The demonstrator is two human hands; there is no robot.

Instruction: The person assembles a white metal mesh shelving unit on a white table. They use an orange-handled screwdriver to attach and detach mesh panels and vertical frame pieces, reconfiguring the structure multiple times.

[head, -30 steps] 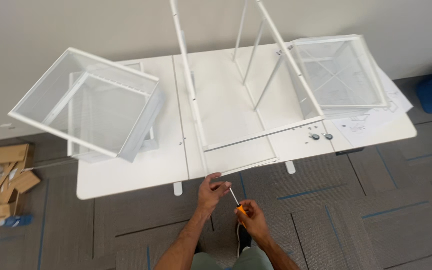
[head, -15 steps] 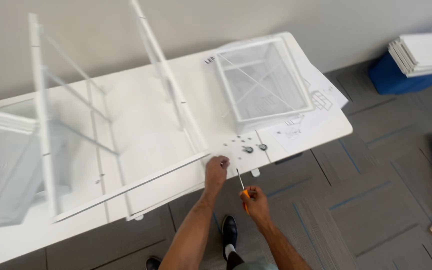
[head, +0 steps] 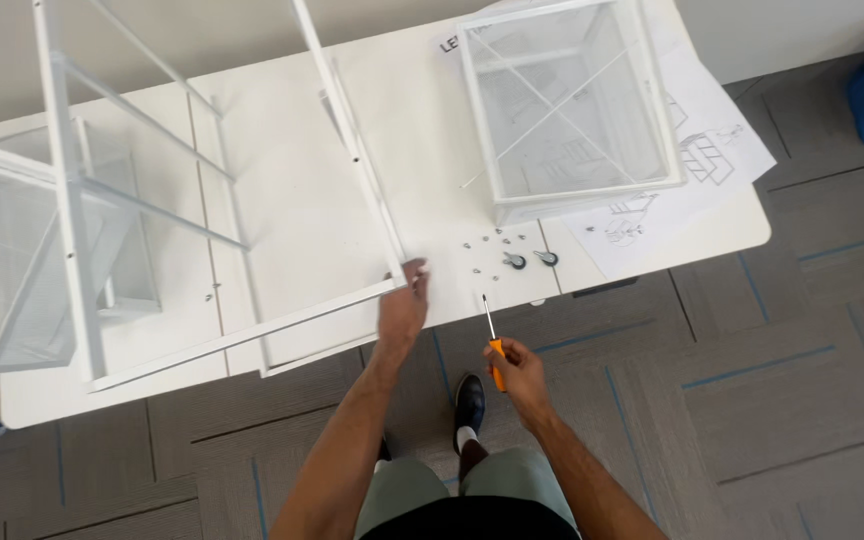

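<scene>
A white table [head: 282, 210] stands against a pale wall on grey carpet tiles with thin blue lines; only the head view shows it, looking straight down.

On the table lies a white metal frame [head: 352, 160] of thin square tubes and rods, its near corner reaching the table's front edge. The left hand [head: 402, 305] rests on that corner, fingers [head: 417, 275] curled loosely over the joint where the long rail meets the crosspiece; whether they clamp it or only steady it I cannot tell. The frame looks stiff but light and springy along its long rails, so a hold at a corner joint, just under these fingers, seems firmer than one at mid-rail. Its painted surface is probably smooth and a little slippery.

The right hand [head: 522, 370] is closed around the orange handle of a screwdriver [head: 492, 345], whose shaft points away from the fingers toward the table edge. Just beyond the tip lie small screws [head: 482, 245] and two dark castor wheels [head: 530, 260], loose and likely to roll. Farther out stands a white mesh basket [head: 572, 100] on printed instruction sheets [head: 702, 160]; another mesh basket [head: 2, 260] sits well to the left of the left hand.
</scene>
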